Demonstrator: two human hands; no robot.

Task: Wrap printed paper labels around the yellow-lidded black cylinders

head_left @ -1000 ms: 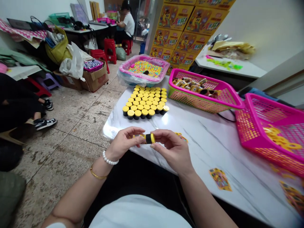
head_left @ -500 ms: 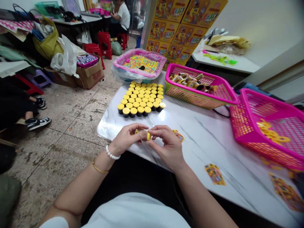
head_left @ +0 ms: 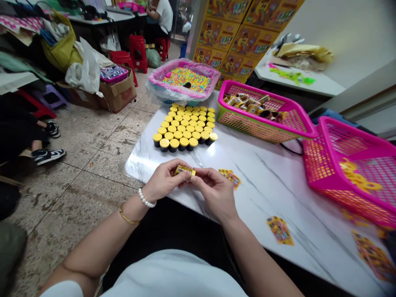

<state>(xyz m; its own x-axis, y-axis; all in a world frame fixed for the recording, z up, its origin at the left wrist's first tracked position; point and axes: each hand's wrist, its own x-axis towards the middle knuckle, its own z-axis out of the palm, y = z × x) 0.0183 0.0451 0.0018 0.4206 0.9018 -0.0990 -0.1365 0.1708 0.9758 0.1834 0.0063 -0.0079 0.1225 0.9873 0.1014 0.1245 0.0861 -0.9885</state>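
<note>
A small jar [head_left: 185,169] with a printed yellow label lies on its side between my hands, over the near edge of the white marbled table [head_left: 247,161]. My left hand [head_left: 163,178] is closed round its left part. The fingertips of my right hand [head_left: 218,193] pinch its yellow right end. Beyond them stand close rows of black jars with yellow lids [head_left: 185,128]. To the right of my right hand lie printed yellow cards [head_left: 230,177].
Behind the jars sits a plastic-lined basin [head_left: 151,78] of coloured beads. A pink-rimmed basket [head_left: 256,130] holds labelled jars; another pink basket [head_left: 320,165] holds yellow rings. More cards [head_left: 280,230] lie at the right. Printed boxes [head_left: 222,33] are stacked behind. Another person [head_left: 162,18] sits far back.
The jar has turned so its printed label shows between my hands. My right fingers have closed in on its end. The view has shifted slightly.
</note>
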